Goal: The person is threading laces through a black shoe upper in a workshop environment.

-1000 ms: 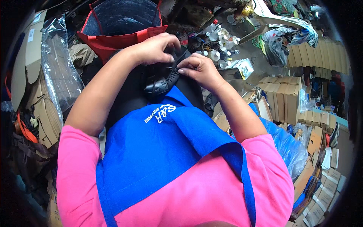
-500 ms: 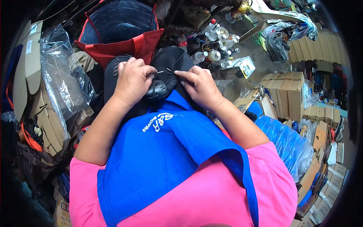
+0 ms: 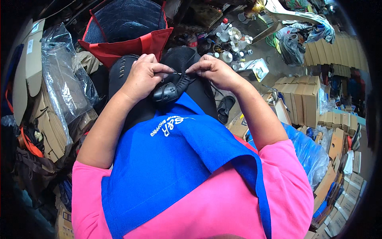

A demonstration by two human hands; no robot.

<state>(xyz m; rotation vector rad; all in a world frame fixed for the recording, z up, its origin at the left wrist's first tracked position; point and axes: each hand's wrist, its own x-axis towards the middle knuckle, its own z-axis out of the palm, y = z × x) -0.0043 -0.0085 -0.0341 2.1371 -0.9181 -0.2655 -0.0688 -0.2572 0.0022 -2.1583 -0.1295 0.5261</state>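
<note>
A black leather shoe (image 3: 165, 92) with a row of thick stitches along its edge rests in my lap, on my black-clad thighs. Above it, a thin light needle (image 3: 178, 73) lies nearly level between my two hands. My left hand (image 3: 146, 76) is closed, pinching the needle's left end with thumb and forefinger. From the other side my right hand (image 3: 213, 72) pinches the right end, its remaining fingers curled. Any thread is too fine to make out. A blue apron (image 3: 159, 167) covers my lap up to the shoe.
A red bag (image 3: 155, 42) with a silvery lining stands open beyond my knees. Several bottles (image 3: 227, 57) crowd the floor at far right. A black sandal (image 3: 226, 107) lies right of my leg. Cardboard stacks (image 3: 300, 97) and blue plastic wrap (image 3: 304, 149) line the right side.
My right hand has come up and left onto the needle, which now spans both hands. My left hand has shifted slightly right. The sandal on the floor has come into sight.
</note>
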